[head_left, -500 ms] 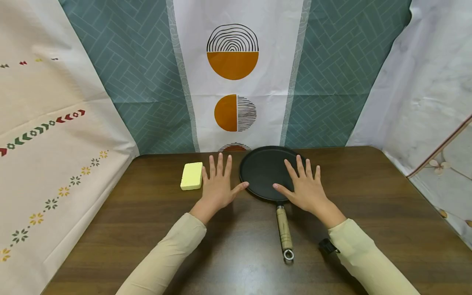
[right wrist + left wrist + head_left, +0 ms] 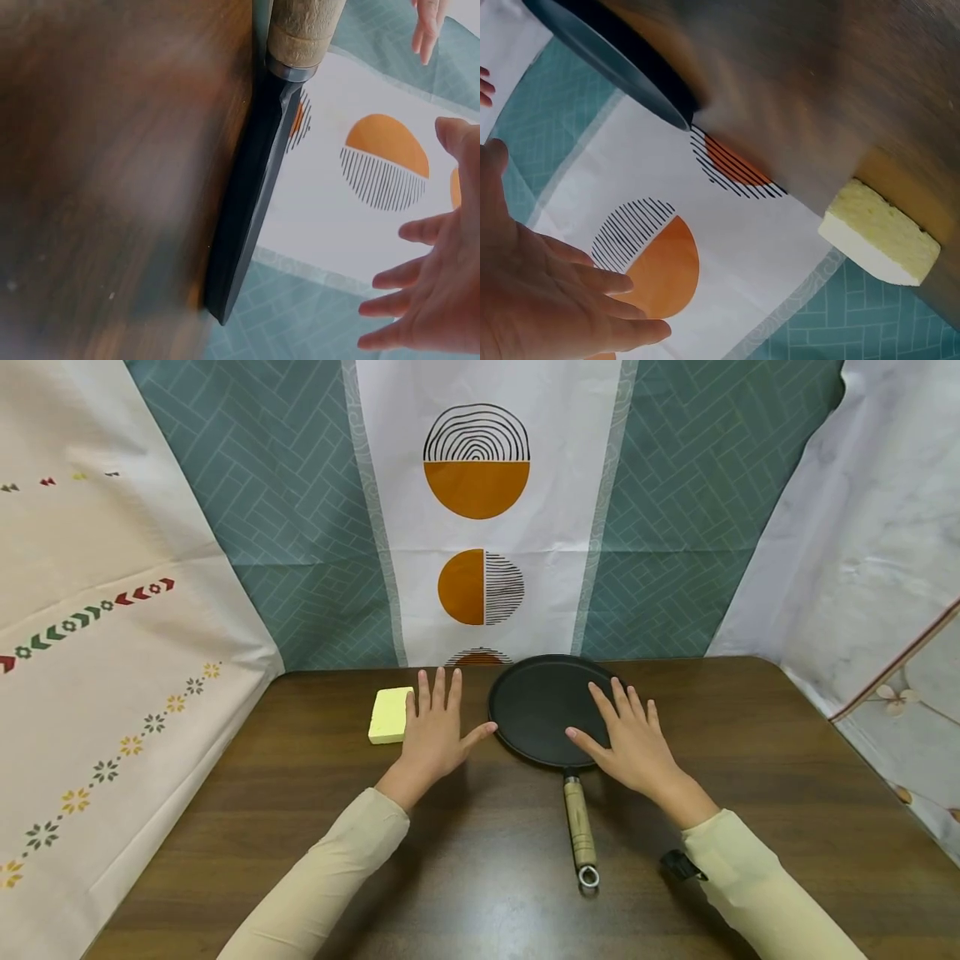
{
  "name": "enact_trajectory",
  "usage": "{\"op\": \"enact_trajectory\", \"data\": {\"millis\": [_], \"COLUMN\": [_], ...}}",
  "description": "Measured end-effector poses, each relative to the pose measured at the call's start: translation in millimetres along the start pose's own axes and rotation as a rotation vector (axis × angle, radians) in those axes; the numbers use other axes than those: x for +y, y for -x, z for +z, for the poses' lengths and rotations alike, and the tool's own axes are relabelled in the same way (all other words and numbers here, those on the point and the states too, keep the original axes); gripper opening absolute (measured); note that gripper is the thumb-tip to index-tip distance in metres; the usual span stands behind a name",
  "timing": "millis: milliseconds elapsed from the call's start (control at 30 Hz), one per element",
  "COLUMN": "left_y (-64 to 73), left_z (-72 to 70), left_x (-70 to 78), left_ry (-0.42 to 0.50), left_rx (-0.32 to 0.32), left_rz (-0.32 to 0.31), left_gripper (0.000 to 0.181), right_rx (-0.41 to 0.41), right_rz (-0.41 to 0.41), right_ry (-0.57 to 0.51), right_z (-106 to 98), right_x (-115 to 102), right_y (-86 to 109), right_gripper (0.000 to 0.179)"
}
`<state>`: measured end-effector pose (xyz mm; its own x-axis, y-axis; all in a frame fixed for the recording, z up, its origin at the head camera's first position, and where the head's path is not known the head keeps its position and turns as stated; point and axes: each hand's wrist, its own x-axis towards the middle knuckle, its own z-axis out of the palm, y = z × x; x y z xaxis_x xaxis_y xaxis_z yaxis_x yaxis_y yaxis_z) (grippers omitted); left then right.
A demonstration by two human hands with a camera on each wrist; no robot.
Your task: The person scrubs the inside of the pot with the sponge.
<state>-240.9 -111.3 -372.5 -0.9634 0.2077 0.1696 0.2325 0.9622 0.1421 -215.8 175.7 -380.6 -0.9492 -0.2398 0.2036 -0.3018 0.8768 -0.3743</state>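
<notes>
A flat black frying pan lies on the table, its wooden handle pointing towards me and ending in a metal ring. My right hand hovers above the pan's right side, fingers spread and holding nothing. Left of the pan, my left hand is also held in the air with spread fingers. Just beyond its little finger lies a pale yellow sponge, partly covered by that hand in the head view. The left wrist view shows the sponge whole and apart from the hand.
The dark wooden table ends at a patterned cloth backdrop at the back. Pale cloths hang at the left and right. A small black object shows beside the right sleeve.
Both hands have shifted slightly apart: the left one a little to the left, over the sponge's edge in view, and the right one a little to the right. The pan and sponge stay put.
</notes>
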Motion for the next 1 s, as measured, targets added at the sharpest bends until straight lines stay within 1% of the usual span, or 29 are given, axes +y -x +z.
{"op": "enact_trajectory", "data": {"millis": [200, 367, 467, 667, 833, 1000], "left_y": [-3.0, -6.4, -8.8, -14.6, -19.4, -24.5], "left_z": [-3.0, -8.9, -14.3, -21.9, -23.5, -20.2], "left_x": [-9.6, -18.5, -23.6, -36.2, -47.3, -61.9], "left_ry": [0.010, -0.001, -0.008, -0.016, 0.032, 0.103], "left_rx": [0.027, 0.050, 0.064, 0.082, 0.097, 0.109], "left_rz": [0.007, 0.023, 0.033, 0.025, 0.007, -0.024], "left_gripper": [0.098, 0.094, 0.092, 0.087, 0.082, 0.075], "right_rx": [0.010, 0.009, -0.009, -0.057, -0.084, -0.121], "right_rz": [-0.004, -0.001, 0.011, 0.029, 0.058, 0.080], "right_ry": [-0.086, -0.141, -0.175, -0.268, -0.341, -0.474], "right_z": [-2.8, -5.7, -7.9, -10.8, -14.0, -14.4], "right_x": [3.3, 6.2, 7.3, 8.4, 6.4, 4.6], "right_y": [5.4, 9.2, 10.9, 15.3, 21.6, 27.4], "right_gripper": [0.083, 0.084, 0.084, 0.083, 0.081, 0.074]}}
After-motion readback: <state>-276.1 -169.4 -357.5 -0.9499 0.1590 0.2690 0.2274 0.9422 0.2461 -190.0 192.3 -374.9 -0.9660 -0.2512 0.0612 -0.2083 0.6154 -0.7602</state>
